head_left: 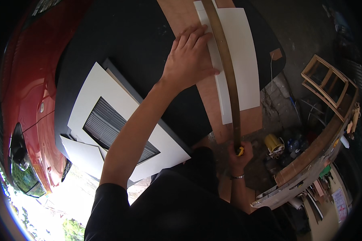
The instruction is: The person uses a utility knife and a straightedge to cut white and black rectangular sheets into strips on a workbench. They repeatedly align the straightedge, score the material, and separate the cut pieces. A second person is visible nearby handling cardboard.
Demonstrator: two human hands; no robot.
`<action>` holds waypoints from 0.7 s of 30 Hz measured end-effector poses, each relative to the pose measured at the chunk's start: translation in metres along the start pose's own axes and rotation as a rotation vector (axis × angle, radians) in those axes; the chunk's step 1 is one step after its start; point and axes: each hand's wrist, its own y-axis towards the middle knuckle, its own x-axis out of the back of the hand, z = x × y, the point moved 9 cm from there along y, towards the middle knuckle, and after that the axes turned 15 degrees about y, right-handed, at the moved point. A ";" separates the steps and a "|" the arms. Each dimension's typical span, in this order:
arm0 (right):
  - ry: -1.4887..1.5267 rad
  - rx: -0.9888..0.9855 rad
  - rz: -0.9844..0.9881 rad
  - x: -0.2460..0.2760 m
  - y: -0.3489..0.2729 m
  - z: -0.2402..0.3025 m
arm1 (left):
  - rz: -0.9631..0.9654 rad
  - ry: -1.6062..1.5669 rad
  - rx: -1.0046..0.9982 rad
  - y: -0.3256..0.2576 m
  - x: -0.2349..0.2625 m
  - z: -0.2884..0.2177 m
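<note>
Nearest you, your right hand (243, 160) closes around a yellow piece (240, 151) at the near end of the brown bar (231, 82). The bar runs away from you between the white strip (226, 108) and the white sheet (245, 60), over a board (251, 119). Farther off, your left hand (190, 56) lies open, fingers on the strip. You appear to be aligning bar and strip; the next move likely calls for steady left-hand pressure.

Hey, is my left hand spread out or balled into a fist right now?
Spread. Your left hand has its thumb well apart from the fingers, with fingertips on the narrow white strip.
</note>
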 end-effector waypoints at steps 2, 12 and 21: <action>-0.008 -0.005 0.008 0.002 -0.001 -0.002 | -0.010 0.000 -0.014 -0.001 -0.001 -0.001; 0.025 -0.015 0.021 -0.002 0.001 -0.002 | 0.000 -0.005 -0.030 0.000 -0.004 -0.002; -0.027 0.012 0.021 -0.006 -0.012 -0.010 | -0.155 0.113 -0.254 0.019 0.015 0.021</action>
